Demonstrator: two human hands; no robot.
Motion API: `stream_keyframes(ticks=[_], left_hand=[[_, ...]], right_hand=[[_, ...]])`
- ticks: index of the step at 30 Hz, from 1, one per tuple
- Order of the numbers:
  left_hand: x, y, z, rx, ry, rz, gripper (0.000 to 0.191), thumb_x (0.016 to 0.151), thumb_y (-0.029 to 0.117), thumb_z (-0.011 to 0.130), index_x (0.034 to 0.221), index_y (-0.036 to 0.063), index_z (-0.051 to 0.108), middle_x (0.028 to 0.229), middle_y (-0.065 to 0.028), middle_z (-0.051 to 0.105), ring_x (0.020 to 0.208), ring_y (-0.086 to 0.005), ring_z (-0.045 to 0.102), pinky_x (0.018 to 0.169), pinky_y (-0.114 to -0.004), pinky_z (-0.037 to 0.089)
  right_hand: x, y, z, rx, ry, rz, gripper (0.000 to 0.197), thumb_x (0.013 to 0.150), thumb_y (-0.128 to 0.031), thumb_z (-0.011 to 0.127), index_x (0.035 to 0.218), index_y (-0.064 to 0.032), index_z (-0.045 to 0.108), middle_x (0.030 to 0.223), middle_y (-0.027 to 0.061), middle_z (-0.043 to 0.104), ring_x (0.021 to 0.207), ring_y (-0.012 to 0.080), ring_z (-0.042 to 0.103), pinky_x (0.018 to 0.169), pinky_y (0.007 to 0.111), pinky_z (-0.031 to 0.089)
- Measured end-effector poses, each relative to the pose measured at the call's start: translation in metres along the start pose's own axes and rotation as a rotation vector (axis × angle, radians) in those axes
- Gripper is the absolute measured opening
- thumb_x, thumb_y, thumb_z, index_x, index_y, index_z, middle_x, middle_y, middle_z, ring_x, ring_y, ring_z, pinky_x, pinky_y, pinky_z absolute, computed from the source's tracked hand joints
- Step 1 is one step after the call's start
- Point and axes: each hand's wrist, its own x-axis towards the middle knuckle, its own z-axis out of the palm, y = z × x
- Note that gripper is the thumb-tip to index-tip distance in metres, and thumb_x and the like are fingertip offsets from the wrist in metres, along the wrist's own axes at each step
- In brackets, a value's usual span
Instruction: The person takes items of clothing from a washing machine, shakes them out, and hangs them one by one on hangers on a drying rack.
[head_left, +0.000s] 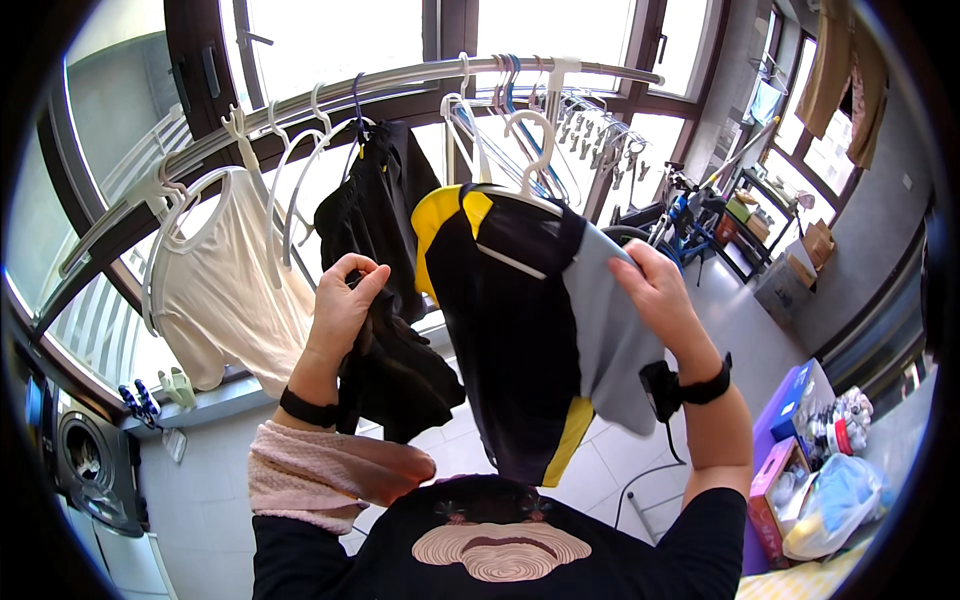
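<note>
A short-sleeved shirt (510, 330) in black, grey and yellow hangs before me on a white plastic hanger (538, 150). My right hand (660, 292) pinches its grey sleeve near the shoulder. To the left, my left hand (349, 304) is closed with thumb against fingers on a dark garment (405, 367), which hangs down beside the shirt. Part of that garment is hidden behind my wrist. A pink towel (300, 469) lies over my left forearm. Whether the shirt's hanger hook touches the rail cannot be made out.
Along the windows runs a metal clothes rail (420, 71). It bears a cream top (232, 277), black trousers (375, 202), several bare hangers and a clip rack (600, 131). A washing machine (88, 457) stands at lower left. Boxes and a plastic bag (836, 502) sit at right.
</note>
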Motion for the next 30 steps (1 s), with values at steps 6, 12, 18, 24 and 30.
stream_keyframes(ticks=[6,12,18,24,30], left_hand=[[-0.013,-0.009,0.006,-0.404,0.061,-0.204,0.012,0.079,0.012,0.062,0.082,0.0044,0.054,0.068,0.0016,0.050,0.058,-0.0035,0.048,0.050,-0.014,0.040],[-0.024,-0.012,0.006,-0.502,0.075,-0.329,0.011,0.077,0.008,0.063,0.081,0.0044,0.054,0.068,-0.0004,0.052,0.057,-0.0054,0.050,0.050,-0.016,0.041],[-0.037,-0.001,0.006,-0.440,0.037,-0.391,0.016,0.072,0.004,0.066,0.081,0.0035,0.053,0.070,-0.0013,0.052,0.059,-0.0075,0.050,0.052,-0.017,0.043],[-0.040,-0.012,-0.004,-0.484,-0.026,-0.402,0.019,0.070,0.003,0.067,0.081,0.0036,0.052,0.071,-0.0012,0.051,0.060,-0.0073,0.051,0.053,-0.017,0.043],[-0.026,-0.017,-0.002,-0.429,0.066,-0.374,0.021,0.072,0.008,0.067,0.083,0.0012,0.051,0.072,-0.0017,0.051,0.065,-0.0082,0.050,0.056,-0.019,0.042]], right_hand=[[0.069,-0.015,0.035,-0.256,0.017,0.034,0.027,0.081,-0.028,0.051,0.080,-0.0009,0.054,0.072,0.0182,0.057,0.069,0.0365,0.055,0.062,0.042,0.040],[0.134,-0.049,0.076,-0.328,0.070,0.073,0.030,0.082,-0.030,0.049,0.092,-0.0017,0.055,0.087,0.0193,0.059,0.087,0.0352,0.055,0.078,0.041,0.042],[0.172,-0.058,0.127,-0.374,0.159,0.146,0.027,0.082,-0.027,0.050,0.098,-0.0055,0.055,0.098,0.0172,0.059,0.095,0.0335,0.055,0.082,0.040,0.043],[0.176,-0.044,0.162,-0.399,0.125,0.221,0.024,0.081,-0.025,0.051,0.097,-0.0069,0.055,0.094,0.0169,0.060,0.093,0.0327,0.056,0.079,0.040,0.045],[0.147,-0.036,0.158,-0.466,0.443,-0.246,0.029,0.077,-0.021,0.058,0.099,-0.0065,0.048,0.091,0.0129,0.054,0.084,0.0300,0.055,0.071,0.041,0.044]])
